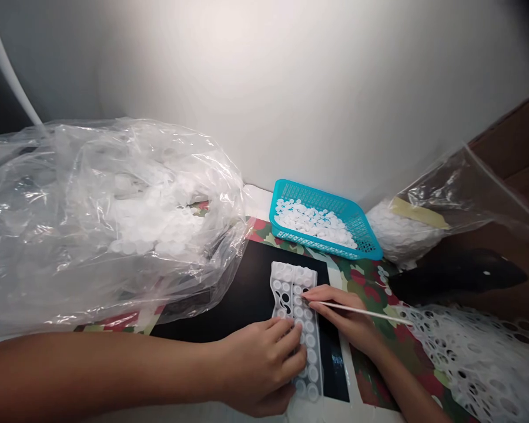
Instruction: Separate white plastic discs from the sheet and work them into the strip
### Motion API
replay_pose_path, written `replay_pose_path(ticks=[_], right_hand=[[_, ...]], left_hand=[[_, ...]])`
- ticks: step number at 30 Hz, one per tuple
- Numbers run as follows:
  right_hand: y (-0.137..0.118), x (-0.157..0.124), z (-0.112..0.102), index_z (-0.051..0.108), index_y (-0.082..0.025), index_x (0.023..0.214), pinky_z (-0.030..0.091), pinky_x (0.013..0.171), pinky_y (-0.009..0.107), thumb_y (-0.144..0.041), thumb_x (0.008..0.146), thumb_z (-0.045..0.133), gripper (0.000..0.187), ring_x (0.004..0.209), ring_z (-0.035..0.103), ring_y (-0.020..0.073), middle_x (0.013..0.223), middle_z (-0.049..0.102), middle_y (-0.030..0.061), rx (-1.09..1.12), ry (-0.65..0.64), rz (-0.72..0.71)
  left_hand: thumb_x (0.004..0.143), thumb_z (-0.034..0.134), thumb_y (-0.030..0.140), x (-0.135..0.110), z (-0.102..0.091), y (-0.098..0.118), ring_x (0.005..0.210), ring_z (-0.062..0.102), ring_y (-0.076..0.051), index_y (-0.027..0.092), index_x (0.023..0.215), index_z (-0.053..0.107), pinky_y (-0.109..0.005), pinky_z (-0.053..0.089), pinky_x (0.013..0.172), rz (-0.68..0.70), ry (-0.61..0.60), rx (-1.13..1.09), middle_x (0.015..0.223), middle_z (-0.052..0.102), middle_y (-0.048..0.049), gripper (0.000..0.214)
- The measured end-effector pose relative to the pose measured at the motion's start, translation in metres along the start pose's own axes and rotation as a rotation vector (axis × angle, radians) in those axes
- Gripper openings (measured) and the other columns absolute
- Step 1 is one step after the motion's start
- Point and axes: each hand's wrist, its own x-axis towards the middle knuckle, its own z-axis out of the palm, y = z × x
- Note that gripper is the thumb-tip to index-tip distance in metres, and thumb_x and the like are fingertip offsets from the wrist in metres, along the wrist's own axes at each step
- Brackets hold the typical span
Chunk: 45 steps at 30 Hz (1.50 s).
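The black rectangular mat (247,294) is the landmark. Its left part lies bare, open for a hand to pass. Left of the mat, a big crumpled clear plastic bag of white discs (101,217) bulges over its edge and blocks that side. Behind the mat, a turquoise plastic basket of white discs (361,226) stands close. Right of the mat, a heap of white punched plastic sheets (476,358) crowds in, perhaps overlapping the patterned tablecloth (370,288).

no readable text, labels or numbers anywhere
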Motion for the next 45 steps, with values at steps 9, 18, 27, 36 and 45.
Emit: replay_pose_path(ticks=[9,18,27,36,45], right_hand=[[-0.007,-0.001,-0.002,0.071,-0.021,0.094,0.054,0.083,0.032,-0.02,0.087,0.062,0.011,0.094,0.067,0.0199,0.094,0.073,0.0055,-0.015,-0.065,-0.061],[-0.009,-0.001,-0.002,0.07,-0.021,0.096,0.055,0.083,0.032,-0.02,0.088,0.061,0.012,0.095,0.067,0.0201,0.094,0.073,0.0058,-0.055,-0.079,-0.095],[-0.006,-0.005,0.005,0.067,-0.02,0.102,0.054,0.089,0.031,-0.015,0.089,0.058,0.016,0.102,0.065,0.019,0.11,0.069,0.0088,-0.256,-0.066,-0.296],[-0.01,-0.008,0.002,0.062,-0.022,0.115,0.056,0.089,0.032,-0.013,0.091,0.051,0.028,0.099,0.068,0.0198,0.111,0.071,0.0072,-0.371,0.076,-0.278],[-0.004,-0.013,-0.014,0.066,-0.025,0.101,0.06,0.077,0.031,-0.022,0.092,0.054,0.015,0.088,0.07,0.0192,0.098,0.073,0.0045,-0.14,0.338,0.047]], left_hand=[[0.086,0.043,0.034,0.0,0.002,0.001,0.111,0.053,-0.03,0.005,0.119,0.051,-0.038,0.042,0.094,-0.006,0.0,0.001,0.122,0.056,-0.0194,0.045],[0.085,0.044,0.034,0.0,0.002,0.001,0.111,0.053,-0.03,0.006,0.118,0.052,-0.037,0.042,0.094,-0.011,0.003,0.0,0.122,0.056,-0.0194,0.044],[0.086,0.043,0.035,0.0,0.001,0.001,0.109,0.054,-0.03,0.006,0.119,0.051,-0.038,0.042,0.094,-0.014,-0.016,0.01,0.123,0.056,-0.0199,0.044],[0.086,0.042,0.036,0.001,0.003,0.001,0.109,0.055,-0.03,0.005,0.119,0.051,-0.038,0.043,0.092,-0.008,0.012,0.034,0.125,0.055,-0.0213,0.045],[0.086,0.042,0.035,0.001,0.003,0.002,0.108,0.055,-0.03,0.004,0.12,0.05,-0.038,0.042,0.093,-0.014,-0.006,0.035,0.125,0.056,-0.0204,0.047]])
